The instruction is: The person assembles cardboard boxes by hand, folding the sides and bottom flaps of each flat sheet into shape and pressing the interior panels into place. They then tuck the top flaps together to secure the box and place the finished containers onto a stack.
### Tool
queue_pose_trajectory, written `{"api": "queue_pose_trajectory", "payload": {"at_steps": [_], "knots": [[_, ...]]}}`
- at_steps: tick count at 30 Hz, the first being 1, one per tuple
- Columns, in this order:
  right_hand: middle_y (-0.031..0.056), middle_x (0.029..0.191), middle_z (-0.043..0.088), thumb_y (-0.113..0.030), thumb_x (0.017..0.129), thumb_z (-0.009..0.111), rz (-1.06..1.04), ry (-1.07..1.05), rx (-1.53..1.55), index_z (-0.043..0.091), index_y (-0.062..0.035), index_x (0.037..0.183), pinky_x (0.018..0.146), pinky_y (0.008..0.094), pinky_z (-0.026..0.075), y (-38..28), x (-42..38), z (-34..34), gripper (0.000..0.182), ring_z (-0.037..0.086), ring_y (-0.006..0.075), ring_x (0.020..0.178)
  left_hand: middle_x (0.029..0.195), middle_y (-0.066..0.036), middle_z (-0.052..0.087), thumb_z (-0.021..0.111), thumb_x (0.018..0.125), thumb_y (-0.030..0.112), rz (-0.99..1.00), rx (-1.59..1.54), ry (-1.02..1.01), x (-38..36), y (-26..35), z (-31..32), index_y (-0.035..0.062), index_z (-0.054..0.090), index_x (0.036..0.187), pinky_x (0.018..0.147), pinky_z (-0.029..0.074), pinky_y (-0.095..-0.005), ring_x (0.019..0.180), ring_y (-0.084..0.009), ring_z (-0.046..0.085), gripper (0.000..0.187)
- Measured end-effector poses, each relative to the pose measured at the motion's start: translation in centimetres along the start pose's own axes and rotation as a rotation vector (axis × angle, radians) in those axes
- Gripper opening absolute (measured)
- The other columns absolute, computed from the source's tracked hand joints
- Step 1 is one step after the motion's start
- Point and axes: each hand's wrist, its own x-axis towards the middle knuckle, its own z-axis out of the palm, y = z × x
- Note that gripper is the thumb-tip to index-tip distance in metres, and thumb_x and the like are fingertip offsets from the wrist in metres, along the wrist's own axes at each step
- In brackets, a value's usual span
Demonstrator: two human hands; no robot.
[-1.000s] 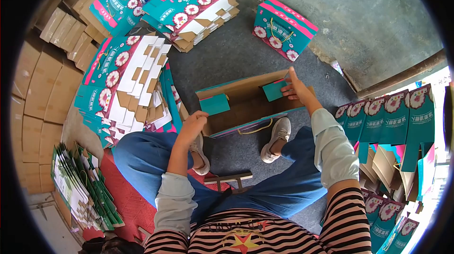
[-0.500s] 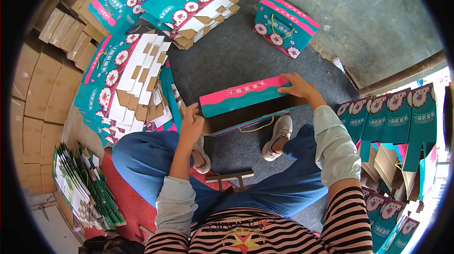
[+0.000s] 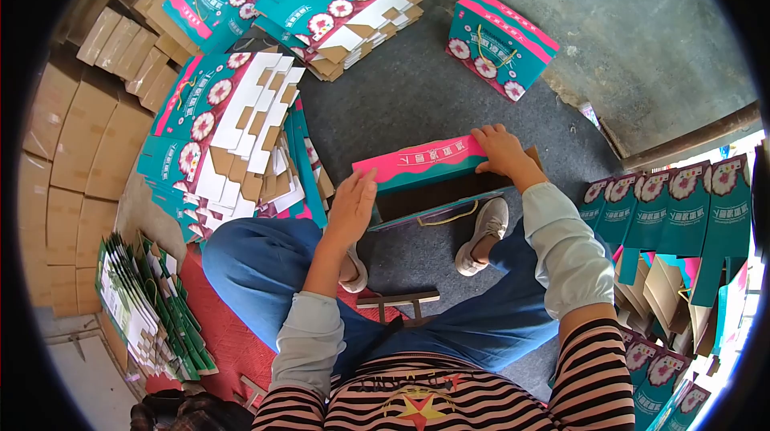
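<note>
A teal and pink carton (image 3: 417, 165) stands on the grey floor between my feet, its top open and its brown inside showing. A yellow cord handle hangs on its near side. My left hand (image 3: 353, 200) lies against the carton's left end, fingers together at the pink flap's left corner. At the right end, my right hand (image 3: 500, 152) grips the far pink flap, thumb on the inner side and fingers over the outside.
A finished carton (image 3: 501, 46) stands by the wall. Flat carton stacks (image 3: 216, 130) lie at the left and back (image 3: 345, 10). Brown boxes (image 3: 76, 138) line the left side. Green flat cartons (image 3: 152, 311) sit lower left; rows of teal cartons (image 3: 682, 214) stand right.
The far pink flap has tilted inward over the opening. My left hand has moved up to the flap's left corner, and my right hand has shifted slightly. The whole view has moved a little.
</note>
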Motion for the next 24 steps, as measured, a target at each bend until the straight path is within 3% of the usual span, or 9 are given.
{"api": "queue_pose_trajectory", "payload": {"at_steps": [5,8,17,24], "knots": [[0.0111,0.126,0.05,-0.032,0.06,0.085,-0.005,0.061,0.043,0.043,-0.0085,0.131,0.095,0.0422,0.046,0.1,-0.4,0.8,0.086,0.045,0.0338,0.121,0.146,-0.02,0.032,0.04,0.095,0.046,0.087,0.429,-0.041,0.5,-1.9,2.8,0.0205,0.05,0.135,0.108,0.022,-0.0537,0.137,-0.0394,0.024,0.048],[0.0105,0.121,0.052,-0.036,0.058,0.086,-0.034,0.126,0.007,0.044,-0.0106,0.131,0.092,0.0417,0.049,0.6,-0.2,1.8,0.089,0.046,0.0331,0.119,0.149,-0.018,0.028,0.05,0.091,0.042,0.184,0.608,-0.026,0.4,-2.0,3.0,0.0264,0.046,0.138,0.109,0.022,-0.0539,0.139,-0.0385,0.022,0.049],[0.011,0.128,0.049,-0.031,0.06,0.085,0.007,0.058,0.051,0.042,-0.009,0.132,0.097,0.0422,0.046,0.0,-0.4,1.0,0.087,0.043,0.0332,0.122,0.15,-0.018,0.025,0.061,0.086,0.037,0.208,0.539,-0.026,0.6,-2.7,3.2,0.0219,0.043,0.139,0.109,0.023,-0.0541,0.14,-0.0381,0.02,0.058],[0.0109,0.124,0.049,-0.035,0.059,0.085,-0.016,0.121,0.012,0.042,-0.0101,0.133,0.094,0.0418,0.048,0.3,-0.2,1.8,0.089,0.044,0.034,0.12,0.15,-0.019,0.025,0.067,0.082,0.03,0.233,0.507,-0.035,0.5,-2.5,3.0,0.0214,0.042,0.14,0.11,0.025,-0.0485,0.14,-0.0383,0.02,0.063]]}}
